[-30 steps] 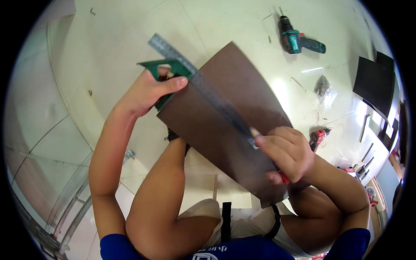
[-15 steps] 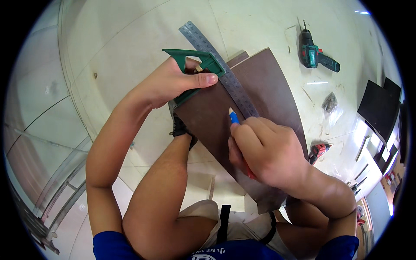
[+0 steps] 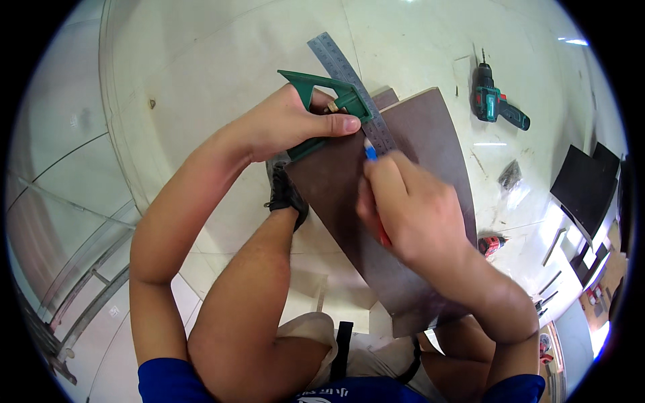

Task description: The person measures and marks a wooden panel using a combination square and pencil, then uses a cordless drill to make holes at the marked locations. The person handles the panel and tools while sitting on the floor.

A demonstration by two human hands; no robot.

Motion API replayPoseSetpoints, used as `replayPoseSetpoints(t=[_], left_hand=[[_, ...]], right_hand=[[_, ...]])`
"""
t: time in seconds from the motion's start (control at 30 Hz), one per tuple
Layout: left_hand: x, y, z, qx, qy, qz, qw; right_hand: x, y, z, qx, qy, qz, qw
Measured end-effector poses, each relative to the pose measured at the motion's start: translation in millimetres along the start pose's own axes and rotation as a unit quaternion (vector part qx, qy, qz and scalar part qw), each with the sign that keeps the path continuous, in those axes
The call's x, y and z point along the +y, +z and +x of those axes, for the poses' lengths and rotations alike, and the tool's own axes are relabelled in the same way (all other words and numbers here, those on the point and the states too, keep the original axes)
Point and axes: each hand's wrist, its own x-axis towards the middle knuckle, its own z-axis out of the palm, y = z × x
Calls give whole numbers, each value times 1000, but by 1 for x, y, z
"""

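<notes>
Brown board (image 3: 430, 138) slants before the person's lap (image 3: 379, 352), a metal ruler (image 3: 345, 72) across it; left hand (image 3: 289, 126) wrapped round its green handle (image 3: 359, 107); right hand (image 3: 418, 205), curled tight, holds a blue pencil (image 3: 370, 153), tip beside the ruler.

I've got a bare-metal ruler (image 3: 339, 67), satin; its handle (image 3: 356, 102) is smooth, painted-looking, knob (image 3: 332, 107) brassy metal. Board (image 3: 433, 144): smooth face, soft sheen. Floor (image 3: 222, 60): glossy tile. My shirt (image 3: 376, 389), shorts (image 3: 306, 332): matt cloth.

White lettering on the blue shirt (image 3: 376, 391), tiny graduations on the ruler (image 3: 336, 59)
</notes>
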Motion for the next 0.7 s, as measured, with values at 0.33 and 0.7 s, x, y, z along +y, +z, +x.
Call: replayPoseSetpoints(t=[0.33, 0.7], left_hand=[[-6, -3, 1, 6, 13, 14, 1000], [-7, 0, 3, -1, 21, 15, 1000]], right_hand=[[-6, -32, -107, -160, -8, -20, 987], [7, 3, 9, 15, -42, -23, 999]])
